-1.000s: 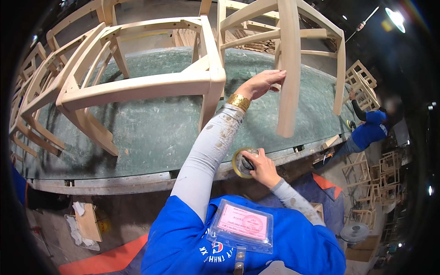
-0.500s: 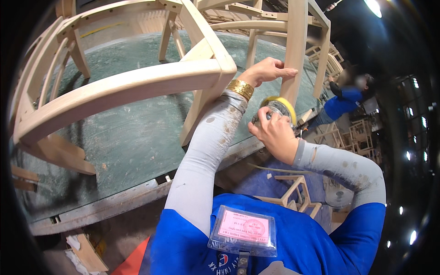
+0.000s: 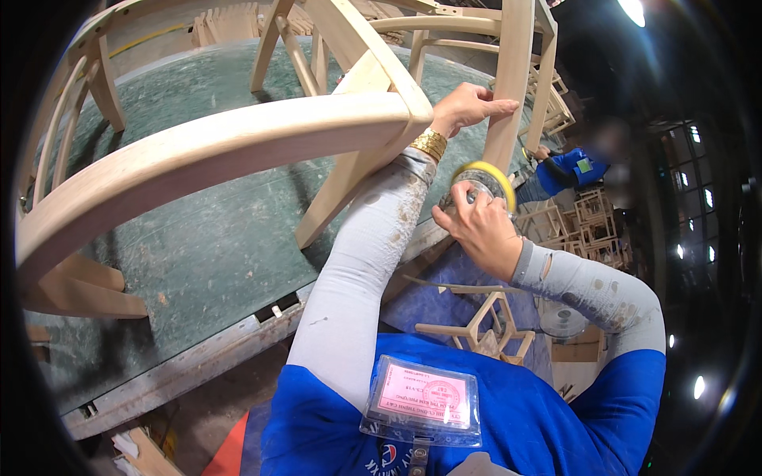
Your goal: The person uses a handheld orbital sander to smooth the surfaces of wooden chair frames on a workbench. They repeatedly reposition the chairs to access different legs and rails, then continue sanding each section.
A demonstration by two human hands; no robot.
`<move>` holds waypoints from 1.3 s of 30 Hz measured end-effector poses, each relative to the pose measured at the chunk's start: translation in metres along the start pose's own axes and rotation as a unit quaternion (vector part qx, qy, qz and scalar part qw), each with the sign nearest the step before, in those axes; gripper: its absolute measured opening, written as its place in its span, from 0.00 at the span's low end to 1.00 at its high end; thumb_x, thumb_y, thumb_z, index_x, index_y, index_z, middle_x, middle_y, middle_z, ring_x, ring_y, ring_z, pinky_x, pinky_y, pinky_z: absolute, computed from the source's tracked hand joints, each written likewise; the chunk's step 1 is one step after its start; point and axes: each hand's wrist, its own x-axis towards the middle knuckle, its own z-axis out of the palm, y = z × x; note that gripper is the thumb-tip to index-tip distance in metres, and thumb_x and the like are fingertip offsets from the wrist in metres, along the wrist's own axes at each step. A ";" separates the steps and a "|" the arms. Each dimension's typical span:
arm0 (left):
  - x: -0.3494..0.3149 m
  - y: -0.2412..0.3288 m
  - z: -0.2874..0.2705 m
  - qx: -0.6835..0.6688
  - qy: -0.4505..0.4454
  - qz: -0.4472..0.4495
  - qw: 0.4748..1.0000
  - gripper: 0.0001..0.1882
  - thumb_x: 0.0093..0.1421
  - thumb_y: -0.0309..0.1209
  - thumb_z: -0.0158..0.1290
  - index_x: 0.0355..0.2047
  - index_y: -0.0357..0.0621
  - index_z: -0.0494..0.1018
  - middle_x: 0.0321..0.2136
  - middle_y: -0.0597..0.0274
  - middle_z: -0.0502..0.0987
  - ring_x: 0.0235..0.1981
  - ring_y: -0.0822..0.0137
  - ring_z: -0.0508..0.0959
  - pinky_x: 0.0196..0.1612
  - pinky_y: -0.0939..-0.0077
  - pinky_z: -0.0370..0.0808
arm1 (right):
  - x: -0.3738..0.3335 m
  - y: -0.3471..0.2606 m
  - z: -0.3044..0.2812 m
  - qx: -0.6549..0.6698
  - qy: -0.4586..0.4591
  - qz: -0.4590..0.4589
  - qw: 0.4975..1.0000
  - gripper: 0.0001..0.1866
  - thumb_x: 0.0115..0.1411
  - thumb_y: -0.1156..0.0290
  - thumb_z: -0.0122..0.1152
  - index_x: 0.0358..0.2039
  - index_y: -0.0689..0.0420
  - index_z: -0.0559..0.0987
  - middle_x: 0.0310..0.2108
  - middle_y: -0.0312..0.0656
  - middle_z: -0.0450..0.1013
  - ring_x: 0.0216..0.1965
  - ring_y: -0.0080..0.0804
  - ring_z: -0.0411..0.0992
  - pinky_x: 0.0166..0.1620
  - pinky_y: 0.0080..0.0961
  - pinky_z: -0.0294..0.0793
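My right hand [image 3: 482, 232] is wrapped round the body of a round power sander [image 3: 498, 184] with a yellow pad edge. The sander is tilted, just below the lower end of a pale wooden chair leg [image 3: 512, 75]. My left hand [image 3: 468, 109], below it a gold bracelet, is at that leg, one digit laid across its face and the others partly hidden beside it. Close on the left, a chair frame [image 3: 238, 143] with a broad curved rail stands over my left forearm. Whether the sander touches the wood I cannot tell.
Both frames are on a green-topped worktable [image 3: 214, 246] with a worn metal edge [image 3: 198, 357]. A small wooden frame [image 3: 484, 333] lies below the table. Off to the right, a co-worker in blue [image 3: 567, 170] is near stacked chair frames [image 3: 591, 226].
My view has shifted, so the near chair frame looks larger and further left. The sander stays in my right hand and my left hand stays at the leg. The co-worker's posture has changed.
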 end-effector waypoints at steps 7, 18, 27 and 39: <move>-0.003 0.000 0.003 0.034 -0.011 -0.010 0.999 0.30 0.47 0.48 0.65 0.38 0.30 0.77 0.34 0.59 0.79 0.33 0.72 0.75 0.39 0.79 0.70 | 0.007 -0.002 0.001 0.026 -0.032 -0.023 0.999 0.16 0.53 0.67 0.54 0.44 0.45 0.72 0.40 0.53 0.63 0.26 0.36 0.71 0.17 0.29 0.67; -0.002 0.000 0.000 0.027 -0.043 -0.032 0.998 0.28 0.54 0.48 0.60 0.44 0.36 0.75 0.40 0.61 0.77 0.44 0.72 0.72 0.52 0.74 0.64 | 0.004 -0.074 0.072 0.326 -0.005 -0.081 0.942 0.17 0.51 0.69 0.54 0.43 0.40 0.75 0.38 0.55 0.65 0.28 0.41 0.75 0.24 0.33 0.74; -0.013 -0.007 0.011 0.017 -0.042 -0.038 0.998 0.22 0.57 0.42 0.58 0.44 0.36 0.74 0.39 0.65 0.76 0.42 0.75 0.73 0.48 0.78 0.67 | 0.118 -0.138 0.191 0.541 0.096 0.076 0.832 0.36 0.47 0.59 0.63 0.58 0.52 0.65 0.47 0.58 0.63 0.41 0.55 0.71 0.43 0.43 0.74; -0.033 -0.012 0.032 0.020 -0.046 -0.049 0.998 0.23 0.59 0.41 0.56 0.48 0.37 0.72 0.42 0.66 0.75 0.45 0.75 0.72 0.52 0.76 0.67 | 0.155 -0.181 0.202 0.563 0.216 0.071 0.795 0.37 0.51 0.49 0.60 0.58 0.53 0.65 0.57 0.53 0.62 0.55 0.52 0.63 0.57 0.42 0.62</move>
